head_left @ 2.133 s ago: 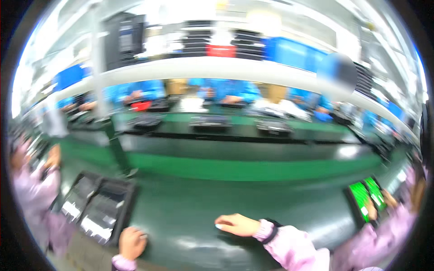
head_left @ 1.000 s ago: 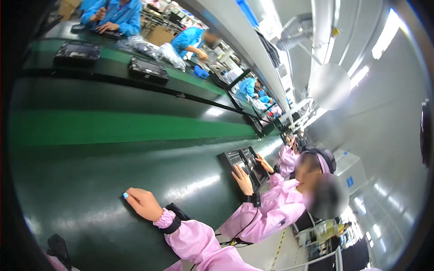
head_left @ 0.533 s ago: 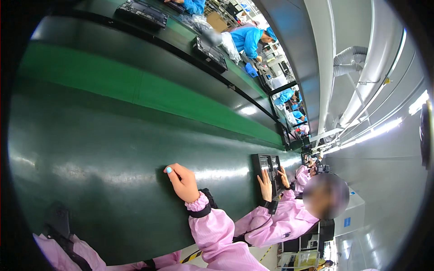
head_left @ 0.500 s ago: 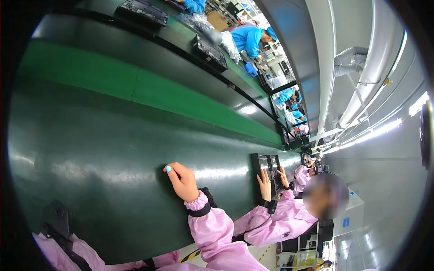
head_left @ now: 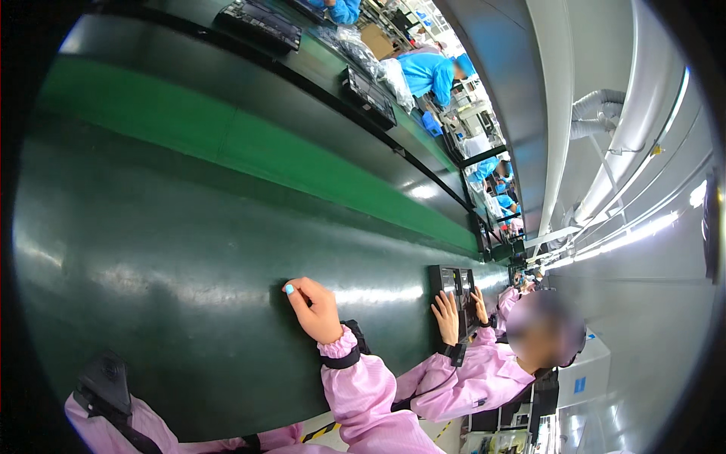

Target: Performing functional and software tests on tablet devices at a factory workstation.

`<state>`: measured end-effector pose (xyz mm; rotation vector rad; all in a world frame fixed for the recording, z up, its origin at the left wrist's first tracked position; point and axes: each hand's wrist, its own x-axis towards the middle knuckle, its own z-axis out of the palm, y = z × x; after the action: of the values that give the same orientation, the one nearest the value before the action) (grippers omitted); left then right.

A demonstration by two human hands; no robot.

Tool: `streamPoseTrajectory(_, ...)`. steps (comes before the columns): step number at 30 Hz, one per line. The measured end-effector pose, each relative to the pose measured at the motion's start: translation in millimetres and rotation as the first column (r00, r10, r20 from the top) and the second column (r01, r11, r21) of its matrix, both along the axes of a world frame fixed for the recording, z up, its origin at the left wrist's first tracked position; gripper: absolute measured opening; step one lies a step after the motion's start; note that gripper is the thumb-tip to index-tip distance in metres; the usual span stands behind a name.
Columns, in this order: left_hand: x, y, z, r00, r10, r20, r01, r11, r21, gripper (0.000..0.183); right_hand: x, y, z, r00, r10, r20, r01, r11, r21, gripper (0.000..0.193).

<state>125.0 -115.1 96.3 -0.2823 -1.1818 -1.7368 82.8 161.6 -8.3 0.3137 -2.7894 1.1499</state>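
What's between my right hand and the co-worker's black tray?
The head view shows glare-streaked green tabletop between your right hand and that tray.

Left of the tray (head_left: 437, 280) is the right hand (head_left: 314, 310). At the tray are a co-worker's hands (head_left: 448, 318); beneath it, the worktable (head_left: 189, 340).

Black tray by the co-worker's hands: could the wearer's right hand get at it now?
Probably, with a reach rightward: nothing stands on the green tabletop between the right hand and the black tray, though the co-worker's hands partly cover it.
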Motion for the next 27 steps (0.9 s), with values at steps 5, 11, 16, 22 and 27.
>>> streamPoseTrajectory(5,-13,11,9,0.998,-0.021,-0.067,0.020,1.000,-0.017,0.007,-2,-5,4,0.999,0.010,0.051,-0.008,1.000,-0.026,0.006)
streamPoseTrajectory(11,-38,5,39,0.975,-0.050,-0.217,0.019,0.990,-0.142,0.007,-8,-7,5,0.999,0.030,-0.025,-0.030,0.999,0.032,0.012)
streamPoseTrajectory(16,-65,30,56,0.971,0.029,-0.237,-0.169,0.782,-0.600,0.019,-12,-16,11,0.996,0.017,-0.090,-0.007,0.994,0.107,0.007)
streamPoseTrajectory(22,-96,92,-68,0.971,-0.241,-0.002,0.111,0.454,-0.884,0.010,-15,-28,-4,0.991,0.002,-0.132,0.013,0.993,0.115,0.017)
streamPoseTrajectory(27,-89,104,-103,0.932,-0.277,0.235,0.324,0.339,-0.883,0.013,-13,-23,-9,0.986,-0.006,-0.169,0.012,0.999,0.040,0.017)
